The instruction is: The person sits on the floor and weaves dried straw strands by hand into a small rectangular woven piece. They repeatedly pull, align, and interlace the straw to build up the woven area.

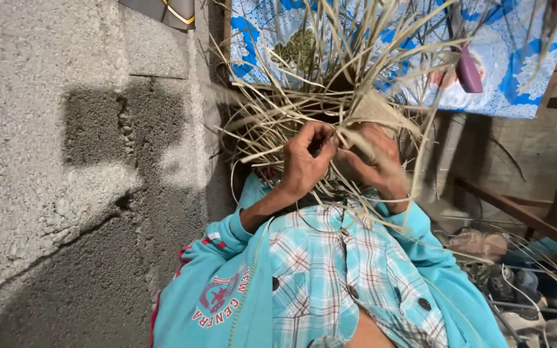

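A modest home corner is suggested: a rough concrete floor [66, 161] at left, a blue flowered cloth [510, 58] at top, worn shoes [485, 243] heaped lower right

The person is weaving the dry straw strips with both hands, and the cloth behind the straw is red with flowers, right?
Not quite. In the head view both hands, left hand and right hand, do work the dry straw strips, but the flowered cloth behind them is blue and white, not red.
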